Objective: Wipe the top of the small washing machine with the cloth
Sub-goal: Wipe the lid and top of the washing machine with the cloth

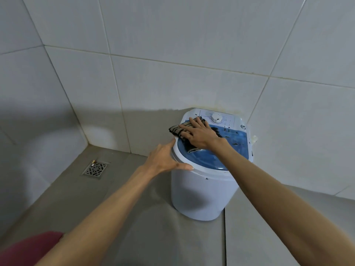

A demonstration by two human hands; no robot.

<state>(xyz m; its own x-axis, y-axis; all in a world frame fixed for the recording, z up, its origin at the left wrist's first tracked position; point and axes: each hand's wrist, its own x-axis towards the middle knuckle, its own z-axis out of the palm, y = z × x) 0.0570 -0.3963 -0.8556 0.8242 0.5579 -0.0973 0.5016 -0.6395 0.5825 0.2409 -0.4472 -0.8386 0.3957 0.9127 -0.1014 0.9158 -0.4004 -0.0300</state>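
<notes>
Small white washing machine (pixel 199 196) right of centre in the frame, standing on grey floor tiles (pixel 134 227) against the pale tiled wall (pixel 172 35). Blue translucent lid (pixel 217 150) on top, with a white control dial (pixel 216 118) at the back edge, toward the wall. Dark cloth (pixel 177 130) with pale stripes spread over the upper left part of the lid, one end hanging out past the machine's rim toward the left. Right hand (pixel 199 135) laid flat on the cloth, palm down, fingers spread and extended, pressing rather than gripping; nothing closed in the fingers. Left hand (pixel 167 160) open against the machine's left rim, thumb lying along the front edge and fingers reaching up the side toward the cloth, touching the white plastic, holding nothing. Both forearms bare, entering from the bottom of the frame. Square metal floor drain (pixel 95 169) left of the machine, well apart from it. Patch of dark red fabric (pixel 28 250) in the lower left corner.
</notes>
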